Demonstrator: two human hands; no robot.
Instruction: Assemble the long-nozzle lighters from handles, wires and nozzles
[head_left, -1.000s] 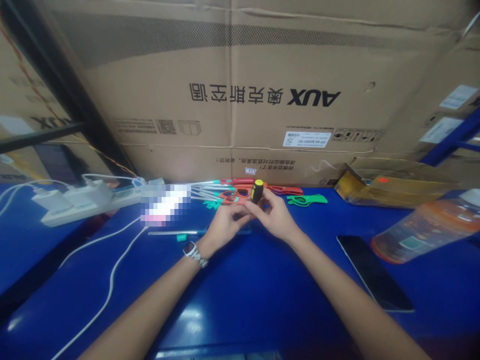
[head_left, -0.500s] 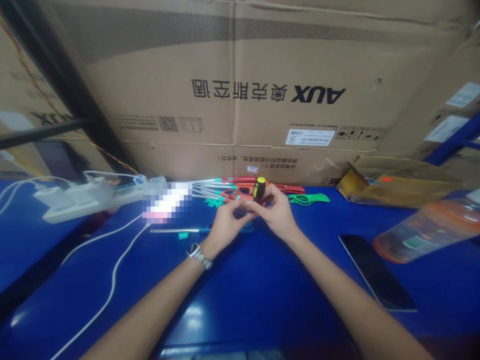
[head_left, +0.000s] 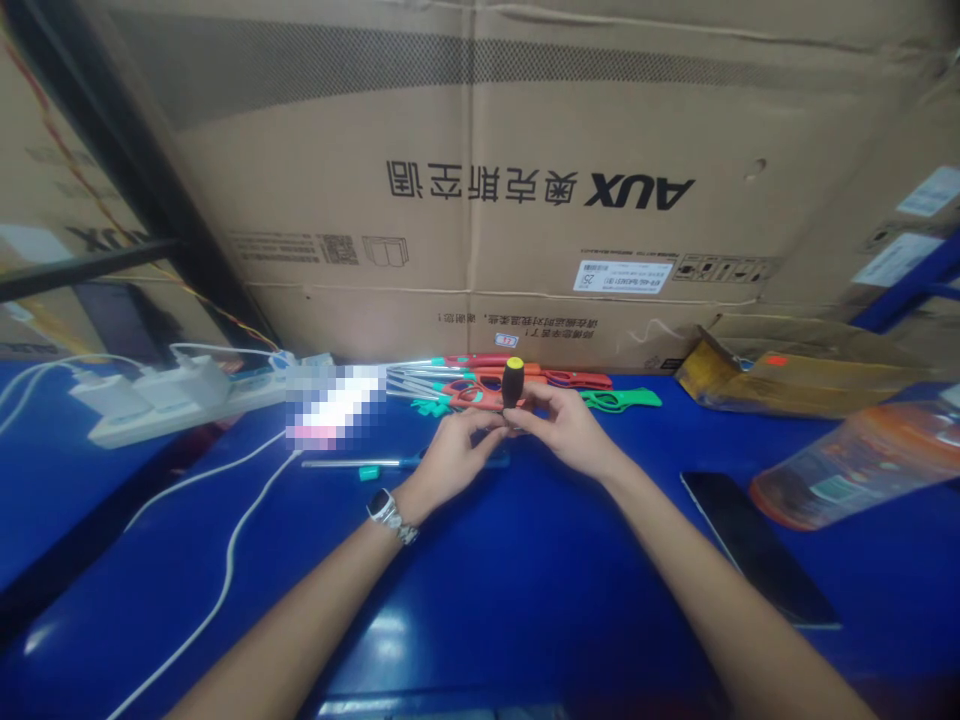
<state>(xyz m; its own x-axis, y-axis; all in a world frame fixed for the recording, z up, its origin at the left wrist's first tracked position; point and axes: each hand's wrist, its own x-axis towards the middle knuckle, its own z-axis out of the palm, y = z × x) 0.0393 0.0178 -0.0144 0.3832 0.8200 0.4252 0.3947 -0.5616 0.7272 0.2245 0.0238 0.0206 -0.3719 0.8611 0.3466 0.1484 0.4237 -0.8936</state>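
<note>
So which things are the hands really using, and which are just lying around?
In use: stubby screwdriver, black with a yellow top, upright, pinched between the left hand and right hand.

Lying around: red and green long-nosed tools behind the hands; thin rod tool by the left hand; dark phone; orange bottle on its side; white power strip; cardboard box.

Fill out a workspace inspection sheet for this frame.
Surface: blue table, glossy.
Job's things: screwdriver, black handle, yellow cap, upright.
Clutter: red and green long-nosed lighters behind the hands; phone; orange bottle lying down.
Grips: left hand and right hand both pinch the screwdriver's lower end.
Cables: white cable across the table's left; power strip with chargers.
Surroundings: cardboard box behind the table.
</note>
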